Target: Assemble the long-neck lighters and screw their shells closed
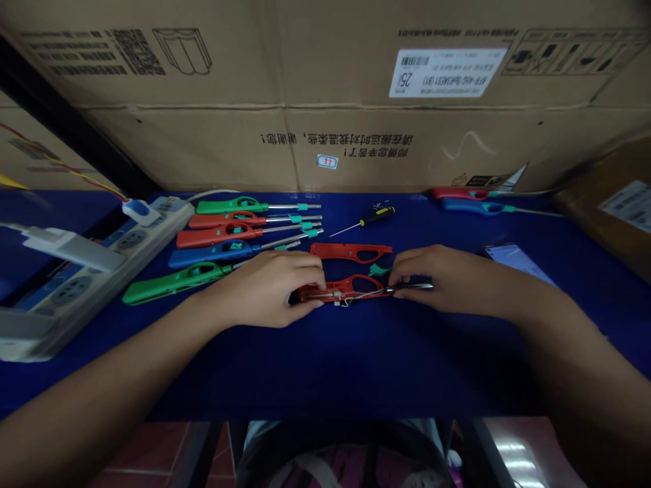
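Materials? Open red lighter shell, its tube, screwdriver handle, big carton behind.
Lighter shell: probably plastic; smooth, evenly red, moulded-looking.
Tube: likely metal; silvery, bright highlight.
Screwdriver handle: black and yellow; plastic or rubber, can't tell.
Carton: cardboard, matte brown, creased, printed.

The head camera faces forward and down over the blue table (356,376).

Smooth red plastic casing (340,286), shiny metal tube (423,286), matt cardboard box (213,146).
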Demonstrator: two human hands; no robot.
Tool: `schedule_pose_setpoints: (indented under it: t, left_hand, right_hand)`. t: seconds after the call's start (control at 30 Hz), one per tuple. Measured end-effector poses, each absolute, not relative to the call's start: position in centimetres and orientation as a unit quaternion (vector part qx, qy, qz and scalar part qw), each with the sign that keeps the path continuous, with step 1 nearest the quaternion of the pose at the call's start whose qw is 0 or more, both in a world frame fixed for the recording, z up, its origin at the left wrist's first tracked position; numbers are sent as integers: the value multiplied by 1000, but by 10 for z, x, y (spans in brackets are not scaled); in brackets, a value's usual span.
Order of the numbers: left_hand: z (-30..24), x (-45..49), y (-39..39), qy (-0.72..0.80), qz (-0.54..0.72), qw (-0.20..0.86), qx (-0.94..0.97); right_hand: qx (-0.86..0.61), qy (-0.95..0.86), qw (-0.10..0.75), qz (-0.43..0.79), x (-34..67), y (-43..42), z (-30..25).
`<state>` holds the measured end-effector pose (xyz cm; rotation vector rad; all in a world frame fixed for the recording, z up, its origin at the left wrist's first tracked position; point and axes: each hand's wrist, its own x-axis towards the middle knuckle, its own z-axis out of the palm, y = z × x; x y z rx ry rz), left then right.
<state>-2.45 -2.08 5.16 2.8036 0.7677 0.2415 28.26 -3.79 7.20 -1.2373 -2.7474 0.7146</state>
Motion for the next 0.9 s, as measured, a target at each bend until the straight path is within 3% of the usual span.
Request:
schedule_pose_setpoints:
  t: [0.3,0.43,0.63,0.9]
  left_hand:
    - [56,-24,-23,273,76,79,956]
    - [58,-19,-30,278,128,27,952]
    - [42,1,-41,283,263,78,919]
    - [29,15,-47,264,298,83,914]
  right_hand:
    - [-386,-877,80,276,278,-41,71]
    - [-378,-875,81,293,276,-43,72]
    - [-368,-873,88,307,272,-43,68]
    - [-344,-876,113,318,257,-49,68]
